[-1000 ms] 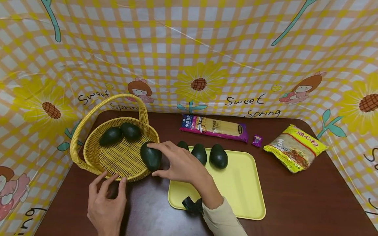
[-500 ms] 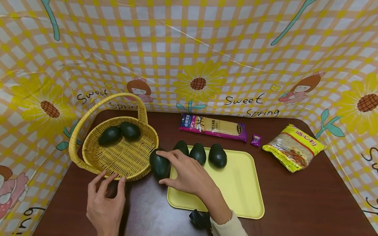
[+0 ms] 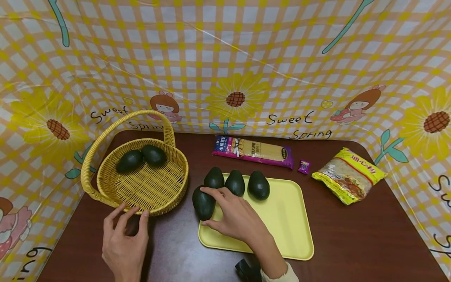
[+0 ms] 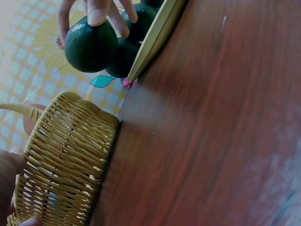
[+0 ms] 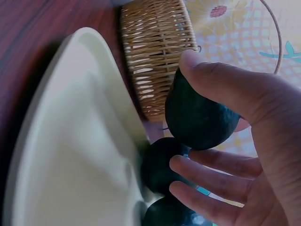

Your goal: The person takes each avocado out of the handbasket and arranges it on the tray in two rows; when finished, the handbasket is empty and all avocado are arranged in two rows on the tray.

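Note:
My right hand (image 3: 237, 215) pinches a dark green avocado (image 3: 203, 203) between thumb and fingers over the left edge of the yellow tray (image 3: 292, 235). In the right wrist view this avocado (image 5: 200, 113) is clear of the tray's surface. Along the tray's back left part lie three more avocados (image 3: 258, 185). My left hand (image 3: 125, 244) holds the near rim of the yellow wicker basket (image 3: 151, 190), fingertips at its edge. Two avocados (image 3: 154, 155) lie inside, toward the back. The left wrist view shows the basket's woven side (image 4: 66, 160) and part of the hand.
Behind the tray lies a purple pack of noodles (image 3: 253, 152), with a small purple packet (image 3: 304, 167) to its right. A yellow bag of pasta (image 3: 349, 176) is at the right. The basket's tall handle (image 3: 116, 123) arches over it. A patterned cloth (image 3: 299, 70) surrounds the table.
My right hand has carried the avocado rightward from the basket's right rim to the tray's left edge. The left hand has stayed at the basket rim.

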### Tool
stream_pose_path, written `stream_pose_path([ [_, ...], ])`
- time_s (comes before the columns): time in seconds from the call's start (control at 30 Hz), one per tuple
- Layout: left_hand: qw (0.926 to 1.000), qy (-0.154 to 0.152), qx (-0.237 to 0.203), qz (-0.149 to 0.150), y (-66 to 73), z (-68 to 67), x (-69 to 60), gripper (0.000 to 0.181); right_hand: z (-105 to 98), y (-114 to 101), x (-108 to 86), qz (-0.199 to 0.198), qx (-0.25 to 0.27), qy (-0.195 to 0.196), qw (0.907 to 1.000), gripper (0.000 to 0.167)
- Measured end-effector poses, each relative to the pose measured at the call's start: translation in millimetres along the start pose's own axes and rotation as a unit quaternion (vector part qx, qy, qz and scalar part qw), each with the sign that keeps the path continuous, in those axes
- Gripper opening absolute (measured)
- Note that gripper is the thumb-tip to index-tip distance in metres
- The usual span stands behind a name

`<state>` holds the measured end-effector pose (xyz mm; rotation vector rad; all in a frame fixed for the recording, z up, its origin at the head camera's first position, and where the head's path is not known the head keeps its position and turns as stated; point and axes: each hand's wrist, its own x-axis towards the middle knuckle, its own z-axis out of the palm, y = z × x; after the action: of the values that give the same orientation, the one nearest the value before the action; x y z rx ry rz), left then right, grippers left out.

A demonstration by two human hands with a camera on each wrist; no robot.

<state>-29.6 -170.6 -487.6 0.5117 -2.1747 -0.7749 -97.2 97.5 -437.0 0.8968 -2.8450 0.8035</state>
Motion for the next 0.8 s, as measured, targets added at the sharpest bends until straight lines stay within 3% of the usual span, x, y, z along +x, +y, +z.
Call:
stream_pose_path([
  [0.37, 1.0000, -0.007, -0.005, 0.001, 1.2, -2.0, 0.4, 0.026, 7.7, 3.8, -15.8, 0.016, -0.024, -0.016, 0.9995, 0.085],
  [0.8, 0.9999, -0.012, 0.000, -0.005, 0.2, -0.5, -0.1, 0.027, 16.0, 7.7, -27.2, 0.028, -0.049, 0.001, 0.9984, 0.086],
])
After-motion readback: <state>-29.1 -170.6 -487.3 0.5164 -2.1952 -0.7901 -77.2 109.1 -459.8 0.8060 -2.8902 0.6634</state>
